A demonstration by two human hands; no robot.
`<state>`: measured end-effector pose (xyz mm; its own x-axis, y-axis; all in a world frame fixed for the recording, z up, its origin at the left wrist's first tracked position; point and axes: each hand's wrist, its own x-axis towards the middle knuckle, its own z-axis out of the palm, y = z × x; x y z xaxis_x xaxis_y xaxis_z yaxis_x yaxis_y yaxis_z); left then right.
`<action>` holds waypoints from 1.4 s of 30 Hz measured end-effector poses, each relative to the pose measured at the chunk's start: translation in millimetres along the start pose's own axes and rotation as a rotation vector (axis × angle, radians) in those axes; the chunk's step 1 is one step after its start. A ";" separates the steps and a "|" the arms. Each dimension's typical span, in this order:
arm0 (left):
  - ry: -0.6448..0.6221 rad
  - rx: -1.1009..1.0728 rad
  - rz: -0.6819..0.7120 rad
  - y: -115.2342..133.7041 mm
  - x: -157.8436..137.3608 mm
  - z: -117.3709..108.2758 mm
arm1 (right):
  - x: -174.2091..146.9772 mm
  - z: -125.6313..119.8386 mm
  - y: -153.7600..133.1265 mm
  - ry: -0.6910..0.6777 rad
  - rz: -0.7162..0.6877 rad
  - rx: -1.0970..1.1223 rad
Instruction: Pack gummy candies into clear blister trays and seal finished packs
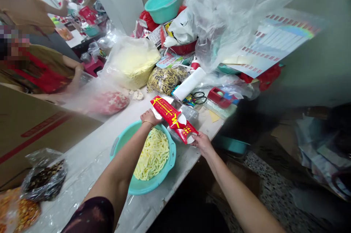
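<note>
My left hand [149, 117] is closed on the near left end of a stack of red-and-yellow paper cartons [166, 109], nested flat with white insides showing. The thumb and fingers of my right hand [201, 142] pinch the lower right end of a red-and-yellow carton [186, 130], which overlaps the stack. Both hands are just beyond the turquoise basin [172, 152], which has handles and is filled with pale yellow sticks like French fries [153, 156]. Part of the basin lies hidden under my left forearm. Clear plastic shows behind the cartons.
Beyond the cartons lie a white roll [189, 83], black scissors [199, 97] and a red tape dispenser [219, 97]. Bags of pieces [166, 79] crowd the table's back. A cardboard box [41, 127] stands left, with a co-worker [41, 68] behind it.
</note>
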<state>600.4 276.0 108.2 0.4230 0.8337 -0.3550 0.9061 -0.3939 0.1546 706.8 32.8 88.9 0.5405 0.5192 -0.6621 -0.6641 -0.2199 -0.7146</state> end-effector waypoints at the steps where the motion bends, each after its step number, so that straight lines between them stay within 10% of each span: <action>1: -0.037 0.019 0.002 3.5 4.9 3.0 | -0.1 0.3 1.8 0.001 -0.015 0.027; 21: 0.235 0.265 0.244 12.5 6.7 -3.8 | -5.5 0.8 7.5 0.084 -0.113 0.059; 29: 0.284 0.353 0.443 -16.1 2.9 -29.1 | -6.5 -6.0 10.0 0.069 -0.067 0.064; 42: 0.406 0.307 0.326 -87.2 -63.2 -75.9 | -23.6 -1.4 9.8 0.118 -0.121 0.029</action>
<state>495.5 287.0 187.1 0.7037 0.7084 0.0552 0.7098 -0.6975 -0.0980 688.2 17.2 97.2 0.6731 0.4398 -0.5946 -0.6040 -0.1370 -0.7851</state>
